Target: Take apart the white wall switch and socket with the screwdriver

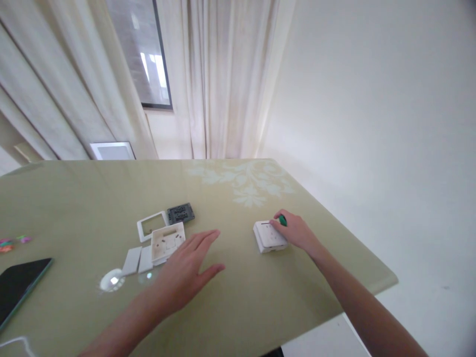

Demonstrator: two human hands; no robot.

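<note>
My left hand hovers over the table with its fingers stretched out and thumb apart, holding nothing. Just behind it lies an open white socket back box, partly covered by the hand. My right hand is at a boxy white wall socket with small slots in its face, fingers resting on its right upper edge. Within the curled fingers of that hand a green thing shows, perhaps a tool handle; most of it is hidden.
Beside the back box lie a white frame, a dark socket insert and two white cover plates. At far left are a black tablet, small colourful pieces and a white cable. The table edge slopes along the right.
</note>
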